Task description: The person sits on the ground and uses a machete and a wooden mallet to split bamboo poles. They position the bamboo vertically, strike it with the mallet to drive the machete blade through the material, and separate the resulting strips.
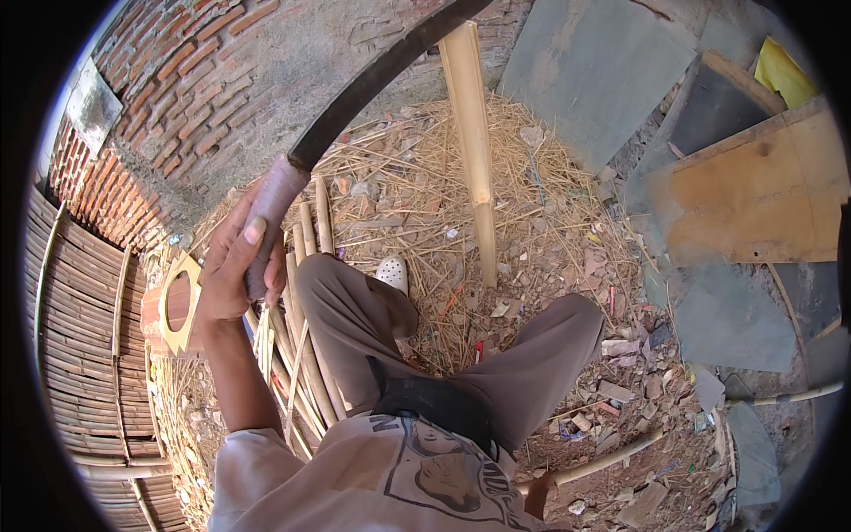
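Observation:
My left hand [232, 257] is closed round the wrapped, pinkish handle of a machete [377, 75], raised at the left. Its dark, curved blade slants up to the right and out of the top of the head view. A pale length of split bamboo [470, 151] stands nearly upright in front of my knees. The blade passes at its top end; whether the two touch or the bamboo is stuck on the blade, I cannot tell. My right hand does not show. Only a small brown patch, perhaps part of that arm, appears beside my shirt at the bottom.
Bamboo poles [306, 355] lie beside my left leg. Straw and rubble [550, 239] cover the ground. Grey sheets [594, 80] and a brown board [758, 182] lie at the right. A brick wall [195, 71] rises ahead, a bamboo-slat panel [84, 337] at the left. A thin pole [612, 454] lies at lower right.

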`<state>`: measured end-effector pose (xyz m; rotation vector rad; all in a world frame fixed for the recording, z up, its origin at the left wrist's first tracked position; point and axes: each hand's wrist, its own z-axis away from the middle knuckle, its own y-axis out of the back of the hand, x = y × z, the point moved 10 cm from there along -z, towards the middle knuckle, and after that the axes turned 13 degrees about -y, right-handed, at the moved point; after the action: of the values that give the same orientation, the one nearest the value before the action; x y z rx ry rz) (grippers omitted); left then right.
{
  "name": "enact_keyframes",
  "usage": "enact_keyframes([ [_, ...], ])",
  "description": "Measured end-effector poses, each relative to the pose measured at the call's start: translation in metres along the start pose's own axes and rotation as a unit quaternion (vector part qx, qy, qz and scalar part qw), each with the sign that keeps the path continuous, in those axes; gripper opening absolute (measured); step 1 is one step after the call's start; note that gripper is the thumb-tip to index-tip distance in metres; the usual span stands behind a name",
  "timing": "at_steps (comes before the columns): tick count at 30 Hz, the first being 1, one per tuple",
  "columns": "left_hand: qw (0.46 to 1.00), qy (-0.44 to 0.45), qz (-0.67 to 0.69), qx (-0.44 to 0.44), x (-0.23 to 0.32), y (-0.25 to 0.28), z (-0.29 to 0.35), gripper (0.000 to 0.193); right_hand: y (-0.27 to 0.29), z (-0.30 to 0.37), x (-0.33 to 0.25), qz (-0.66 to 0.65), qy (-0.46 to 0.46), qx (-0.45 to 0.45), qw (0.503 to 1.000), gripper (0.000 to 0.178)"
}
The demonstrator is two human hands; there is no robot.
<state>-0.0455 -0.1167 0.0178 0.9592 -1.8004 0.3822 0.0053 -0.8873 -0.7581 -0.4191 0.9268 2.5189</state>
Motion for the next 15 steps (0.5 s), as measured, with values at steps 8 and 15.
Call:
enact_keyframes([
  [8,0.997,-0.023,0.021,-0.075,0.008,-0.006,-0.009,0.065,0.032,0.293,-0.249,0.029,0.266,-0.084,0.96,0.028],
  [15,0.994,-0.023,0.013,-0.105,0.025,-0.014,-0.017,0.059,0.072,0.644,-0.435,0.081,0.655,-0.208,0.722,0.035],
])
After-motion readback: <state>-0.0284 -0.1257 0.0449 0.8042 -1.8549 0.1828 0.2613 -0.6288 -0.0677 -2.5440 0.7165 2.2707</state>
